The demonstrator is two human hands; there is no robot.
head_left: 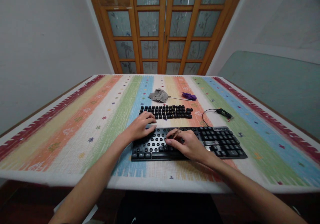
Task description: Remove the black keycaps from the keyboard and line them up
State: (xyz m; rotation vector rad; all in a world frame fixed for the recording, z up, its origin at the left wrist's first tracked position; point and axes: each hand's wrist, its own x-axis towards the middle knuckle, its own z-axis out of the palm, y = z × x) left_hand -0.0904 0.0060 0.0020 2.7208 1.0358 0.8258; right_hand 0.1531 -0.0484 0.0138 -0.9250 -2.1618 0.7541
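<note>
A black keyboard (165, 155) lies on the striped tablecloth in front of me. Much of its left side shows bare key sockets, while the number pad and bottom row still carry caps. My left hand (141, 125) rests at the keyboard's upper left edge, thumb and fingers apart, holding nothing. Over the middle of the keys, my right hand (188, 144) is closed around a thin brownish tool (177, 133), whose kind I cannot make out. Its fingertips are close to the key sockets. Behind the keyboard, loose black keycaps (166, 112) stand in rows, partly hidden by my left fingers.
A grey cloth (159, 95) lies beyond the keycaps, beside a thin rod (180, 99) and a crumpled purple item (189, 96). The keyboard's bundled cable (223, 113) sits at right. Striped cloth (82, 130) covers the table; wooden glazed doors (162, 37) stand behind.
</note>
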